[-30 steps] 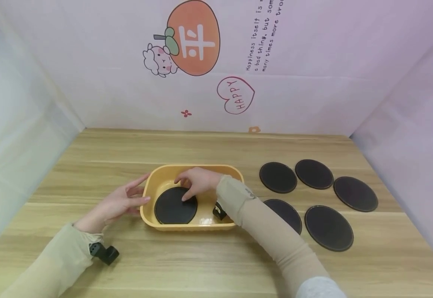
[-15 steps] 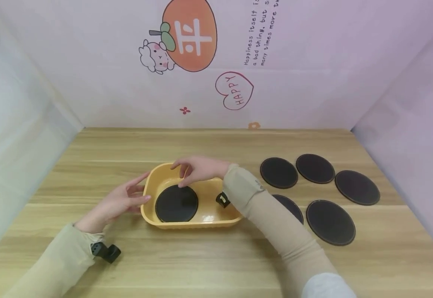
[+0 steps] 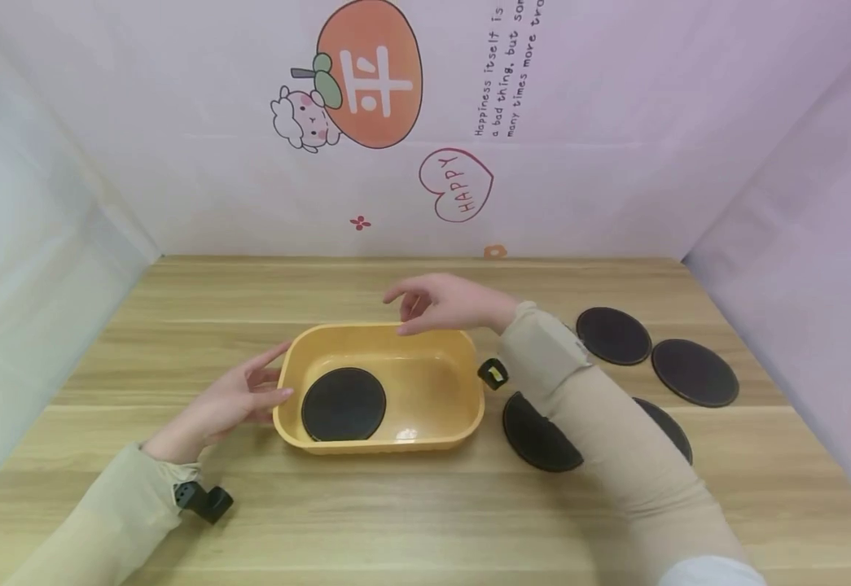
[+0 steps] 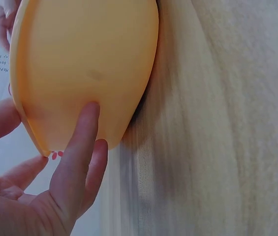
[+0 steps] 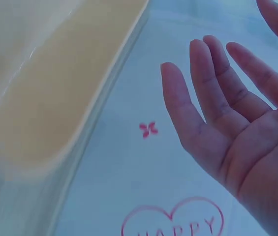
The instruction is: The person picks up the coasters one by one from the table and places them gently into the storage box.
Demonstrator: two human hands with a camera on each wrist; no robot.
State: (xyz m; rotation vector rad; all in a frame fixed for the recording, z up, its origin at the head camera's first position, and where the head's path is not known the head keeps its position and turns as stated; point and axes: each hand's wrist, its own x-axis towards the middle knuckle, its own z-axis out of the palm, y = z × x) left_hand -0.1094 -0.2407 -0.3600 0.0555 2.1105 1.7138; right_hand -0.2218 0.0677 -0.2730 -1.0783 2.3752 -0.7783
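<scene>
A yellow plastic tub [image 3: 432, 391] stands on the table with one black round coaster [image 3: 344, 404] lying flat in its left part. At the tub's left end, my left hand [image 3: 227, 403] holds the wall. The left wrist view shows some of its fingers [image 4: 82, 142] against the outer wall and others at the rim. My right hand [image 3: 458, 303] hovers above the far rim towards the right, holding nothing. Its fingers are loosely bent and spread in the right wrist view.
Several more black coasters lie on the wooden table to the right, including a far coaster [image 3: 613, 335], a rightmost coaster [image 3: 695, 373] and a nearer coaster [image 3: 542, 435] partly under the right forearm. A printed white cloth [image 3: 579, 187] rises behind the table.
My right hand has lifted away from the coaster inside the tub and moved right and back, over the far rim. The left hand, tub and coaster have stayed in place.
</scene>
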